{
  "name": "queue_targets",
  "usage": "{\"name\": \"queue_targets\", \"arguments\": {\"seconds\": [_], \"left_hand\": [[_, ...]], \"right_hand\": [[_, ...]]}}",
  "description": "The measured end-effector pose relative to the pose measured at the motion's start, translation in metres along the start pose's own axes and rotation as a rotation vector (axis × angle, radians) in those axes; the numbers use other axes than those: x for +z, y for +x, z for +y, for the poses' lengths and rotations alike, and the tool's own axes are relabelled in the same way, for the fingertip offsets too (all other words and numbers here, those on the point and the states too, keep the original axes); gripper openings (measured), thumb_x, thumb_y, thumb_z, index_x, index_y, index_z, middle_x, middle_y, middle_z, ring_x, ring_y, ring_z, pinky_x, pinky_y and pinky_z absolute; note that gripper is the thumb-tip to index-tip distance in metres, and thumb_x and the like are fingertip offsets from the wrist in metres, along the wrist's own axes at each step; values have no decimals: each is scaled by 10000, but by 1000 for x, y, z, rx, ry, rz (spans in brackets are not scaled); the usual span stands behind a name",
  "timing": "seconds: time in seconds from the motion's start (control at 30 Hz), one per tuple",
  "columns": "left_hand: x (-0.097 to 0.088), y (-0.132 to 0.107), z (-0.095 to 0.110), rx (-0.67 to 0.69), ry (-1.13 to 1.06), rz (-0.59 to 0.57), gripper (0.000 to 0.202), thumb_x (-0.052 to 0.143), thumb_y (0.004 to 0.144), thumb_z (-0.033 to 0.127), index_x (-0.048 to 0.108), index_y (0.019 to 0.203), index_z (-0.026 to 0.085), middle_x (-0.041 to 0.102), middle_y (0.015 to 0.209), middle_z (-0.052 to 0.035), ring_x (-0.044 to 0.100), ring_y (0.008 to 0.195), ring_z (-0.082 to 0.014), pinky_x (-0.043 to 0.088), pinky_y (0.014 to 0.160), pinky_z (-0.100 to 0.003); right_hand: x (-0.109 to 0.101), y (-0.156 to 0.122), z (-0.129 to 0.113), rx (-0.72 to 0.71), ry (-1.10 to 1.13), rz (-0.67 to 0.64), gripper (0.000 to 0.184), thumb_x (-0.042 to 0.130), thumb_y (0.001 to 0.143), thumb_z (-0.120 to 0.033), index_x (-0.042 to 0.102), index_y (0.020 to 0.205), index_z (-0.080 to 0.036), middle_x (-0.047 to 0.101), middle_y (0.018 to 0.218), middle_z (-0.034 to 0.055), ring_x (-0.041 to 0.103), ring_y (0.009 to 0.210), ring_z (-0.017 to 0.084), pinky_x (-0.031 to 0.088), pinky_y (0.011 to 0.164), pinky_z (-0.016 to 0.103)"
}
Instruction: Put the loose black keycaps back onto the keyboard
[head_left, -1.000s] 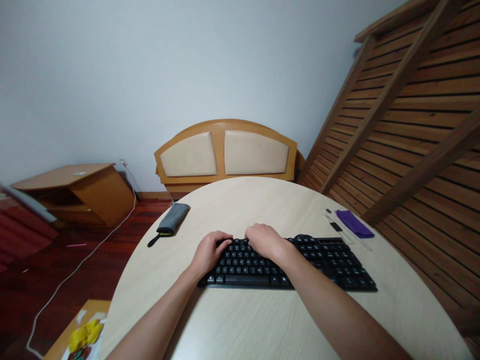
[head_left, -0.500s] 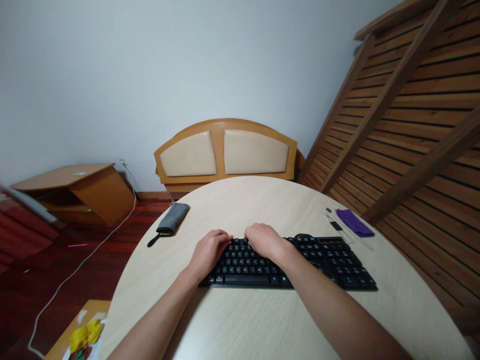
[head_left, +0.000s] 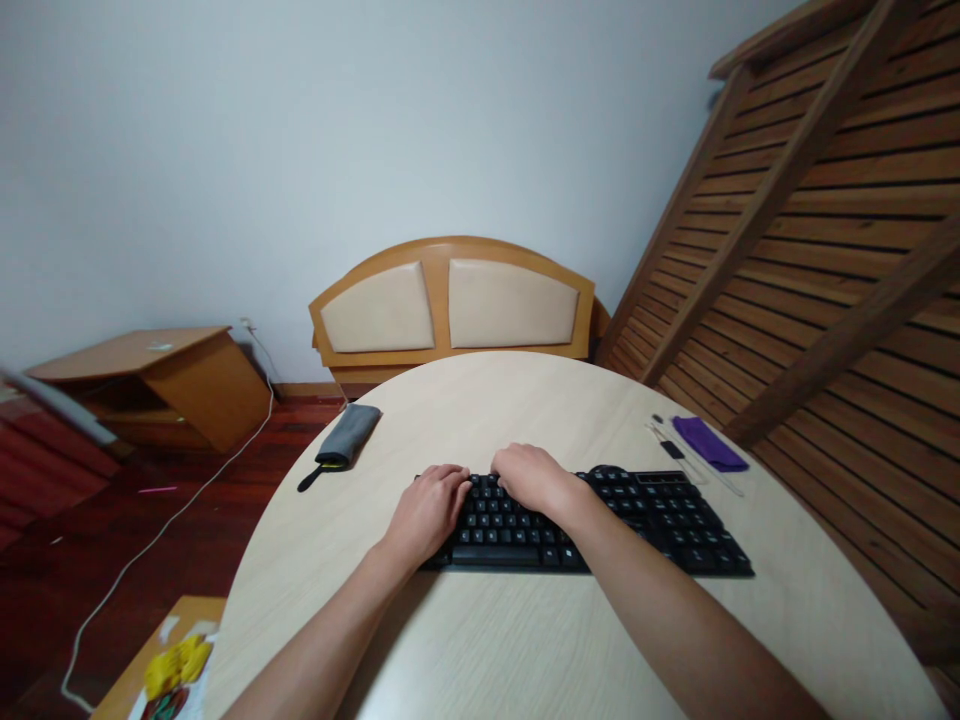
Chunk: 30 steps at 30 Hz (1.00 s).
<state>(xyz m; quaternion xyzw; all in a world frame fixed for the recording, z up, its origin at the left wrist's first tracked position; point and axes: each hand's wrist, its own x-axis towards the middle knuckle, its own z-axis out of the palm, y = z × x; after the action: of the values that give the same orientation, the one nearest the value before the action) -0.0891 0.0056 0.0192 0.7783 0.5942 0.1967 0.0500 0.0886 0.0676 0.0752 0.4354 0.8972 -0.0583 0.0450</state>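
Observation:
A black computer keyboard (head_left: 495,535) lies flat on the round, light wood table (head_left: 465,640). My left hand (head_left: 431,510) rests over its left end, fingers bent and held together, with their tips at the top row of keys. Close beside it, my right hand (head_left: 532,478) is closed above the upper middle of the keyboard. Its fingertips point down at the top rows and are hidden behind the knuckles, so anything small between them cannot be seen. The number pad (head_left: 686,540) shows to the right of my right forearm.
On the left of the table lies a grey cloth pouch (head_left: 349,437) with a black loop. A purple cloth (head_left: 710,444) and a thin white cord with a dark tag (head_left: 671,449) lie at the right. Beyond stand a padded headboard (head_left: 514,303) and a slatted wooden panel (head_left: 825,230).
My left hand has shifted slightly right, over more of the keyboard's left keys. My right hand stays closed in nearly the same spot, and the keyboard has hardly moved.

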Motion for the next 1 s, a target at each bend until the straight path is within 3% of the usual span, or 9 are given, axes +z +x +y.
{"name": "queue_targets", "arguments": {"seconds": [0.2,0.33,0.43,0.57,0.73,1.0], "left_hand": [[15,-16,9,19,117,-2,558,397,998,479,465,1432,135,463,1489,-155,417,1393,-302,332,1154,-477],[24,-22,9,27,177,-20,681,368,983,556,349,1503,116,328,1564,-169,282,1463,-318,272,1176,-510],[24,-23,10,17,208,-58,715,343,981,573,327,1513,96,285,1580,-170,241,1477,-320,266,1178,-505],[21,-22,10,21,208,-66,715,352,978,577,331,1515,106,269,1585,-168,231,1480,-314,250,1182,-502],[20,-23,8,17,171,-87,704,350,983,581,341,1516,121,267,1586,-157,218,1485,-303,234,1188,-500],[20,-29,8,27,143,5,656,336,1002,545,352,1512,133,297,1582,-129,226,1487,-277,211,1208,-483]], "right_hand": [[7,-11,5,-38,40,13,286,462,968,-208,722,1067,-141,723,1064,163,676,1041,266,487,862,326],[23,-28,20,-88,104,111,362,415,1010,-307,630,1236,-123,683,1194,162,631,1133,256,467,938,338],[35,-46,39,-96,118,209,486,430,1006,-386,524,1376,-85,586,1362,174,535,1271,265,388,1074,378],[47,-72,61,-7,113,231,622,403,992,-512,442,1462,-106,465,1488,165,417,1379,293,303,1149,462],[63,-87,69,16,136,269,665,347,987,-577,386,1506,-164,391,1546,132,317,1445,265,210,1194,487],[73,-88,69,25,176,374,603,360,990,-548,445,1467,-190,432,1524,107,346,1425,230,190,1200,462]]}}
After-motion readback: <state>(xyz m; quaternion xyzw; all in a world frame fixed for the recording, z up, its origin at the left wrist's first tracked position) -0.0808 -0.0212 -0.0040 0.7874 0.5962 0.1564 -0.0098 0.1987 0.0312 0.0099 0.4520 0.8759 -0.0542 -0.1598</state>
